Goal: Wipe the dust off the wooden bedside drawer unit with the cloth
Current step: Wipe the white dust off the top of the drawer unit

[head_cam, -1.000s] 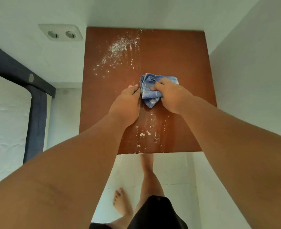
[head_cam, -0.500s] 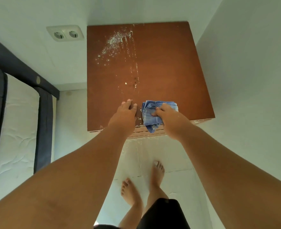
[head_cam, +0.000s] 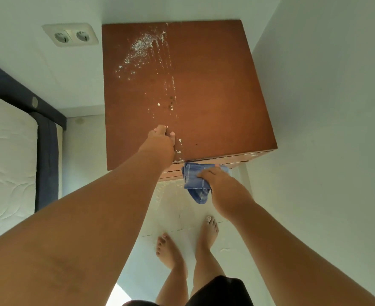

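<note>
Cloth point(head_cam: 194, 184): soft, light, limp; hung off the front edge of the drawer unit point(head_cam: 215, 89).
Right hand point(head_cam: 220, 184): gripped the bunched cloth, likely the best hold.
Left hand point(head_cam: 161, 141): rested on top, holding nothing.

Soft, even daylight fills the room; shadows are faint. The white walls point(head_cam: 325, 107) take a grey-green cast, and a brighter patch lies on the pale tiled floor point(head_cam: 173, 208) at the bottom edge. The reddish-brown wooden top of the bedside drawer unit point(head_cam: 215, 85) has a dull warm sheen, and the white dust point(head_cam: 142, 47) stands out on it. The wide lens swells the bare left forearm point(head_cam: 71, 228) and right forearm point(head_cam: 303, 250) toward the lower corners. Detail is slightly soft; the blue folded cloth point(head_cam: 194, 180) looks smeared.
</note>
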